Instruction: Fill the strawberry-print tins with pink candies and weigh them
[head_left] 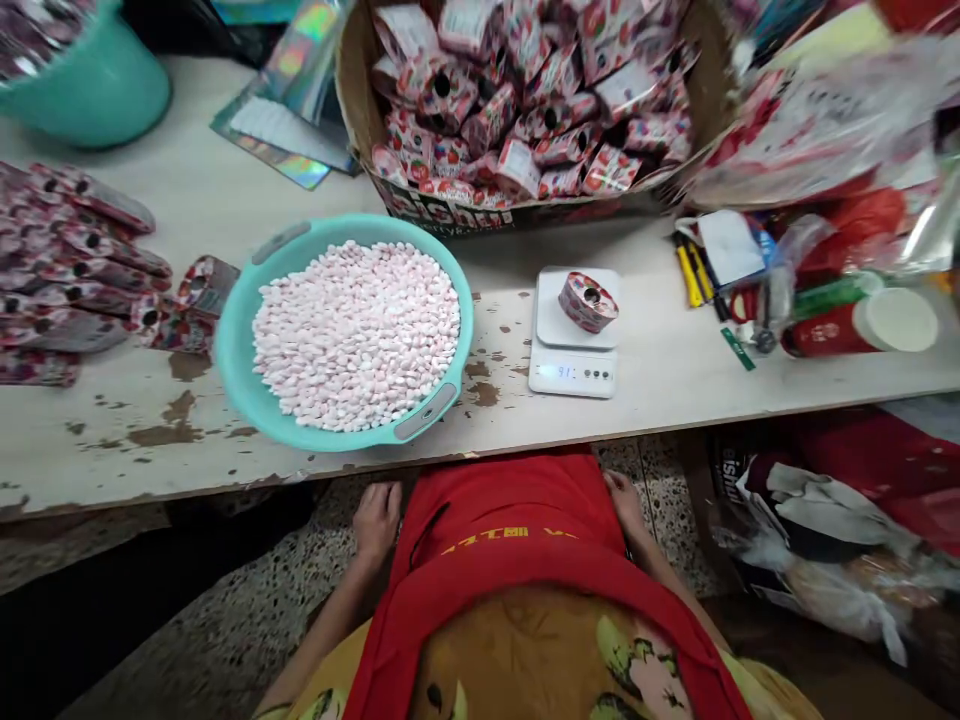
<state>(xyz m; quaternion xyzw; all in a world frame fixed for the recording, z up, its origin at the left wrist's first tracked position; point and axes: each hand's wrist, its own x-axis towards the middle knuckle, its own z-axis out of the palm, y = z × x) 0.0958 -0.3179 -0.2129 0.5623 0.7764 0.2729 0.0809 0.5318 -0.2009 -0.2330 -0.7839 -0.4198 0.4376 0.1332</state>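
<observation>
Red apron (517, 510) cloth lies between the person's left hand (377, 520), its fingers bent, and right hand (626, 505), partly hidden; how open either is cannot be told. Beyond the left hand, on the table (337, 475), a teal basin (262, 400) holds pale sweets (360, 335). Beyond the right, one wrapped pack (589, 302) sits on a scale (573, 372). Farther off, a box (442, 216) holds more packs (517, 165).

from the person's head, the camera looked forward and down over the red apron (517, 510) and nearby table (675, 365).
</observation>
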